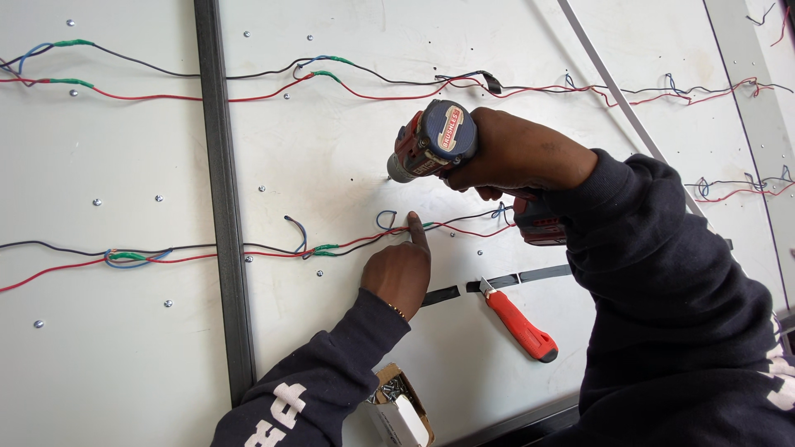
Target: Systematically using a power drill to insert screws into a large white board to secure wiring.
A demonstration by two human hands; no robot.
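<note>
Two hands on white panel, right hand fingers gripping cordless drill, left hand forefinger pinning red wire below.

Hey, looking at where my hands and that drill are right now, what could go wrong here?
The left hand has its fingertip on the red and black wires, close below the drill tip; a slip might catch the finger or nick the insulation. The open box of screws sits right by the left sleeve and may get knocked over. The red-handled cutter lies under the right arm and could be bumped.
</note>
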